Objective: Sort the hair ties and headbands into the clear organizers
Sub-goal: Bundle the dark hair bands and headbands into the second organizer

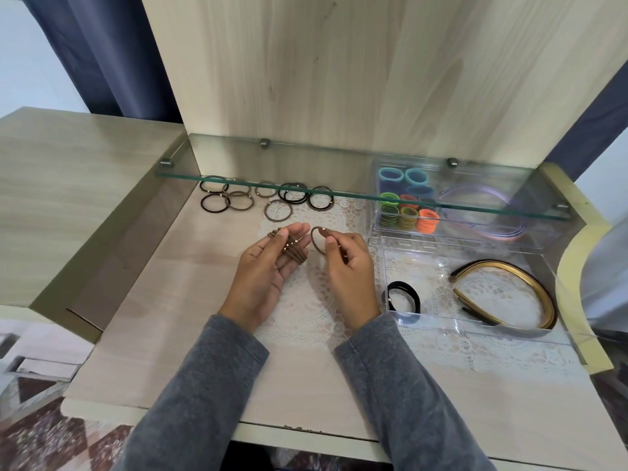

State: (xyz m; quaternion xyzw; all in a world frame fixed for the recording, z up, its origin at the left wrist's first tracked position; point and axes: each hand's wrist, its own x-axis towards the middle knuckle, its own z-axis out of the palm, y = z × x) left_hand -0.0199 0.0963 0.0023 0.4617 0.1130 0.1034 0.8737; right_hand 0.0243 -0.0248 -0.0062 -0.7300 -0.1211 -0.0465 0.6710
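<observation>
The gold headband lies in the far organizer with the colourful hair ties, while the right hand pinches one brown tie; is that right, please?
Not quite: the head view shows the gold headband in the near organizer, beside black hair ties; the right hand does pinch one brown tie.

Two bare hands (268,266), long grey heathered knit sleeves (210,396), snug cuffs

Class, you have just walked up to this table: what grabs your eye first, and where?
At the centre, the left hand holds a bundle of brown hair ties while the right hand pinches a single brown hair tie. To the right, neon hair ties sit in the far clear organizer under the glass shelf, and a gold headband lies in the near clear organizer.
</observation>
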